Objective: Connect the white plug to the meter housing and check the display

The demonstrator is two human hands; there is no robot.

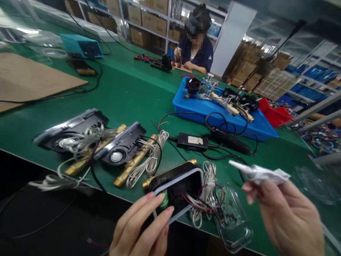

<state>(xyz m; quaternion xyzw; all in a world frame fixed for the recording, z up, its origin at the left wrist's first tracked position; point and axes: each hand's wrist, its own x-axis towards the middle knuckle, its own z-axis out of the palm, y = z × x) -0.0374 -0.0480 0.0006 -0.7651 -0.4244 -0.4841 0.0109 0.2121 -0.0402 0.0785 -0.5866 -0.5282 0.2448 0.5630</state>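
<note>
My left hand (142, 227) grips the near rim of an open black housing (170, 175) with a pale grey seal round its edge. Beside those fingertips, a green cylindrical battery (164, 200) shows inside. Red, black and white wires run out of the housing to a bundled white cable (210, 172) and a green circuit board (230, 209) in a clear plastic tray (236, 236). A brass pipe (147, 184) sticks out behind the housing. Held up at the right, my right hand (287, 217) is closed round a white glue tube (266, 174), its long nozzle pointing left.
Two grey meter units (121, 145) with brass pipes and coiled cables lie to the left. A black power adapter (192, 141) and its cords lie before a blue bin (213, 113) of parts. Across the green table (133, 92), a co-worker (198, 46) sits with small parts.
</note>
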